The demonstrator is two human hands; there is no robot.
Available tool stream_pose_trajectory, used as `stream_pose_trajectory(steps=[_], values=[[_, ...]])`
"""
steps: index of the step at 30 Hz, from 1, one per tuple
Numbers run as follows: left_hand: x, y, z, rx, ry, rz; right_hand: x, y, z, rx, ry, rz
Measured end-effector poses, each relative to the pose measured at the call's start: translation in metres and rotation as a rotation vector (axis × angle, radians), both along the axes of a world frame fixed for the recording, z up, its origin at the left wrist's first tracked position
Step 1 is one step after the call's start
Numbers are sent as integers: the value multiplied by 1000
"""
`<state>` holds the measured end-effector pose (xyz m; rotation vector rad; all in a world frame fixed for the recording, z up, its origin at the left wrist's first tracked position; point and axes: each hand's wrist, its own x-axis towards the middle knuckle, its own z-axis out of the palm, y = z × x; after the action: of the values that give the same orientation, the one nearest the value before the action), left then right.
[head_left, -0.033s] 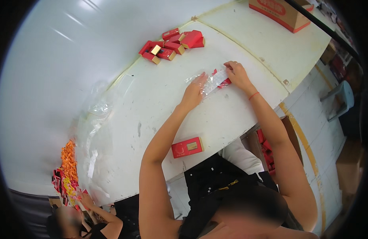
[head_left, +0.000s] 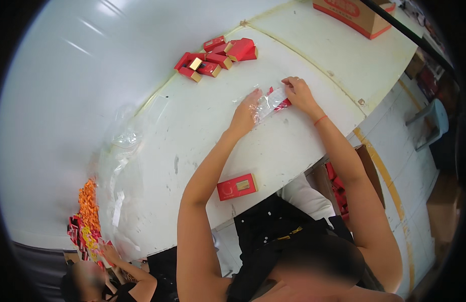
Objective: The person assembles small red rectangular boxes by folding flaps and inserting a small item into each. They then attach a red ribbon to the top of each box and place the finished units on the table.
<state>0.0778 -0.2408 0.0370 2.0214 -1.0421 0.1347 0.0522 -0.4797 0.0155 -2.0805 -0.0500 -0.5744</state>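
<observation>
Left hand (head_left: 245, 114) loosely extended on clear wrapper (head_left: 264, 107), right hand (head_left: 300, 94) curled at white strip (head_left: 278, 96), grip unclear

carton (head_left: 366, 21): 1 red oval sign (head_left: 341, 6) | red box (head_left: 248, 192): 1 pale emblem (head_left: 228, 189)

The view is from the left one of two fisheye cameras worn side by side on the person's head. It faces down onto the table (head_left: 157, 176), upright and unmirrored. The arms (head_left: 205, 168) rise from the lower edge, looming large near the lens; the left hand (head_left: 245, 113) and right hand (head_left: 299, 93) lie farther off, above centre. The wide lens bends straight edges inside a dark rim, reaching the carton (head_left: 351, 21) at upper right, the stool (head_left: 430, 117) at right and a co-worker (head_left: 137, 274) at lower left.
</observation>
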Motion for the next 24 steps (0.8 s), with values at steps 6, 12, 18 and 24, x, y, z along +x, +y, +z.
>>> stream_pose_trajectory(steps=[6, 12, 18, 24], values=[[27, -31, -1, -22, 638, 63, 0, 6, 4, -75, -15, 45], [31, -49, 12, 342, 352, 8, -1, 5, 1, -47, -40, 49], [19, -49, 11, 345, 223, 66, -2, 8, -2, -118, -66, 33], [29, -45, -1, -9, 731, -134, 1, 11, -5, -106, -77, 13]])
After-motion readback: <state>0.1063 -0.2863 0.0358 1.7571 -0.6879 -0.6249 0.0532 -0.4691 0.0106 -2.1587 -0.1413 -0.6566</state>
